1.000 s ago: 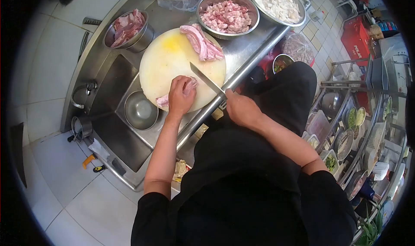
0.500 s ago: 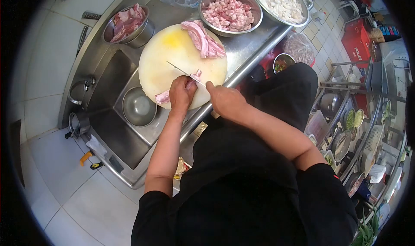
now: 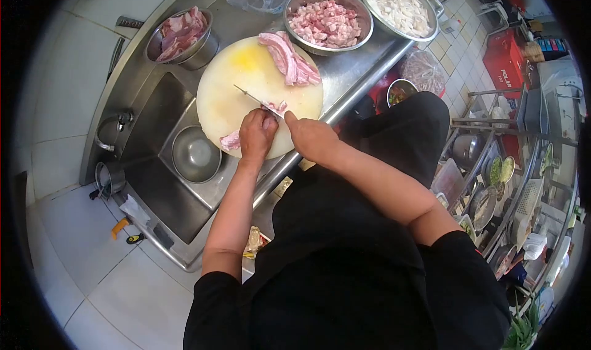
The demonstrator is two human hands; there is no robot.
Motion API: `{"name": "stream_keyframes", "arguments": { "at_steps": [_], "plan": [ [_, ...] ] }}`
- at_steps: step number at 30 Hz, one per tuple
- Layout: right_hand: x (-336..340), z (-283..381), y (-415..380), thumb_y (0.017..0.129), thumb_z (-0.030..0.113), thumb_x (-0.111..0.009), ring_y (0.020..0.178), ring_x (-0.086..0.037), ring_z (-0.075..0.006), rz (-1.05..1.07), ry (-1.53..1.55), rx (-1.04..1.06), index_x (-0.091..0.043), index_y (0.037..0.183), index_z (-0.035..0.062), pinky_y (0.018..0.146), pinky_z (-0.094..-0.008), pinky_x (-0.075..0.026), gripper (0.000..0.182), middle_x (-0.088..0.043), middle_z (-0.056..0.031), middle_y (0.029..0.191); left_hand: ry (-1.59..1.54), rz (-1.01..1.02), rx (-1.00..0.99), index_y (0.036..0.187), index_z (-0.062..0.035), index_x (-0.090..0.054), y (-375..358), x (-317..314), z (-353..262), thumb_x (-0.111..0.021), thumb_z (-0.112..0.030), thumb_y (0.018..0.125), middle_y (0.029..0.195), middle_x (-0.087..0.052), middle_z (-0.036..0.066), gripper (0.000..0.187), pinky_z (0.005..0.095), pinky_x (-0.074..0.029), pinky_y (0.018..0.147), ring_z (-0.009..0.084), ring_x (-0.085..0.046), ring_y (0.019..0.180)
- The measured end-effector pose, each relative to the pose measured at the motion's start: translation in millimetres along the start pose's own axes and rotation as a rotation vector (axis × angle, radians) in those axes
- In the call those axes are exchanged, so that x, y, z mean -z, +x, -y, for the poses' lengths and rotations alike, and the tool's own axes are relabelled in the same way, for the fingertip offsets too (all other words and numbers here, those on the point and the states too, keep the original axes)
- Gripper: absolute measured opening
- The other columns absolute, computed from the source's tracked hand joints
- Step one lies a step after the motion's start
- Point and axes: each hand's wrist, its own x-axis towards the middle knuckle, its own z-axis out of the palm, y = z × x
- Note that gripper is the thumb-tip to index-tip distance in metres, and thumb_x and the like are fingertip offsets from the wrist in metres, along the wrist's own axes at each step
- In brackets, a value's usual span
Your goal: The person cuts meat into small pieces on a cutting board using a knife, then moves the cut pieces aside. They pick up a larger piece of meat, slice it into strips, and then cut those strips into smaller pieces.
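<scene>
On a round white cutting board [image 3: 221,104], my left hand [image 3: 257,133] is closed over a strip of raw meat [image 3: 231,141], whose end sticks out at its left. The handle of a knife [image 3: 249,95] is in my closed right hand [image 3: 311,139]. The blade lies slantwise just beyond my left fingers, with small cut bits of meat [image 3: 277,107] beside it. Larger meat strips [image 3: 289,59] lie at the board's upper right edge.
A bowl of diced meat [image 3: 326,24] and a pan of white slices [image 3: 400,8] stand beyond the board. Left of it are a metal container with meat [image 3: 183,35] and a sink [image 3: 154,113] holding a bowl [image 3: 197,154]. Shelves [image 3: 492,128] stand at the right.
My right hand has moved a little to the left with the knife, bringing the blade closer to my left fingers. My left hand has hardly moved.
</scene>
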Motion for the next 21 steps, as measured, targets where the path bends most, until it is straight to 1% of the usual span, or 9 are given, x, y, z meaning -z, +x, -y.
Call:
{"name": "stream_keyframes", "arguments": {
  "at_steps": [3,7,9,11,13,15,17,19,21],
  "plan": [
    [4.1,0.1,-4.1,0.093,0.004,-0.048,0.088,-0.07,-0.0441,0.032,-0.011,-0.025,-0.047,0.11,-0.0015,0.078,-0.0541,-0.055,0.018,-0.07,-0.0264,0.087,0.085,-0.056,-0.098,0.101,-0.0032,-0.069,-4.1,1.4,-12.1,-0.077,-0.015,0.079,0.107,-0.067,0.015,0.026,0.044,-0.052,0.087,0.0347,-0.063,0.099],
    [4.3,-2.2,-21.8,0.093,0.006,-0.048,0.087,-0.07,-0.0448,0.089,-0.042,-0.07,-0.047,0.113,-0.0018,0.078,-0.0542,-0.055,0.021,-0.07,-0.0267,0.088,0.105,-0.069,-0.102,0.102,-0.0032,-0.069,-5.0,-7.4,-3.6,-0.076,-0.017,0.08,0.111,-0.066,0.014,0.027,0.044,-0.052,0.088,0.0342,-0.063,0.101],
    [8.6,-4.8,-38.9,0.094,0.007,-0.049,0.086,-0.07,-0.0448,0.086,-0.038,-0.074,-0.047,0.115,-0.002,0.078,-0.0545,-0.054,0.023,-0.07,-0.0264,0.087,0.076,0.002,-0.046,0.105,-0.003,-0.07,-3.6,-8.0,-1.3,-0.074,-0.017,0.081,0.11,-0.066,0.014,0.028,0.0439,-0.052,0.089,0.0343,-0.063,0.101],
    [14.2,-5.7,-56.1,0.094,0.008,-0.049,0.086,-0.07,-0.0448,0.085,-0.031,-0.076,-0.046,0.116,-0.0021,0.077,-0.0549,-0.054,0.025,-0.07,-0.0262,0.086,0.071,-0.001,-0.054,0.106,-0.0028,-0.07,-3.2,-6.5,0.3,-0.074,-0.017,0.081,0.112,-0.066,0.013,0.029,0.0438,-0.052,0.089,0.0343,-0.063,0.102],
    [20.0,-5.7,-69.0,0.093,0.01,-0.052,0.086,-0.071,-0.0446,0.204,-0.013,-0.216,-0.046,0.118,-0.0022,0.077,-0.0556,-0.054,0.028,-0.07,-0.0266,0.086,0.066,0.002,-0.056,0.107,-0.0026,-0.07,-5.0,-6.0,1.5,-0.073,-0.017,0.081,0.113,-0.066,0.013,0.029,0.0437,-0.052,0.09,0.0342,-0.063,0.102],
    [5.7,-12.4,-62.0,0.093,0.009,-0.051,0.087,-0.071,-0.045,0.15,-0.003,-0.163,-0.046,0.117,-0.0022,0.077,-0.0555,-0.054,0.027,-0.07,-0.0275,0.087,0.054,0.002,-0.15,0.108,-0.0025,-0.07,-7.7,-5.4,1.9,-0.073,-0.015,0.08,0.116,-0.067,0.014,0.03,0.0436,-0.052,0.091,0.0343,-0.063,0.104],
    [4.4,-9.9,-39.8,0.093,0.008,-0.051,0.088,-0.071,-0.0454,0.073,0.006,-0.107,-0.046,0.117,-0.0021,0.078,-0.0555,-0.054,0.026,-0.07,-0.0284,0.088,0.05,0.023,-0.166,0.109,-0.0027,-0.07,-6.7,-5.7,5.7,-0.073,-0.014,0.08,0.117,-0.067,0.014,0.031,0.0435,-0.052,0.093,0.0345,-0.063,0.104],
    [10.0,3.5,-12.1,0.093,0.006,-0.05,0.091,-0.07,-0.0459,0.168,0.017,-0.172,-0.046,0.116,-0.0023,0.079,-0.0546,-0.054,0.025,-0.07,-0.0302,0.091,0.055,0.043,-0.19,0.11,-0.0029,-0.07,-7.4,-4.2,7.2,-0.073,-0.013,0.08,0.117,-0.067,0.014,0.032,0.0434,-0.052,0.094,0.0347,-0.063,0.105],
    [5.2,2.6,-5.4,0.094,0.006,-0.049,0.091,-0.07,-0.0462,0.148,0.001,-0.142,-0.047,0.116,-0.0025,0.08,-0.0546,-0.054,0.024,-0.07,-0.0306,0.091,0.034,0.044,-0.224,0.107,-0.0033,-0.07,-11.0,-1.0,4.1,-0.073,-0.011,0.08,0.113,-0.067,0.014,0.029,0.0443,-0.051,0.092,0.0352,-0.063,0.103]
  ]
}}
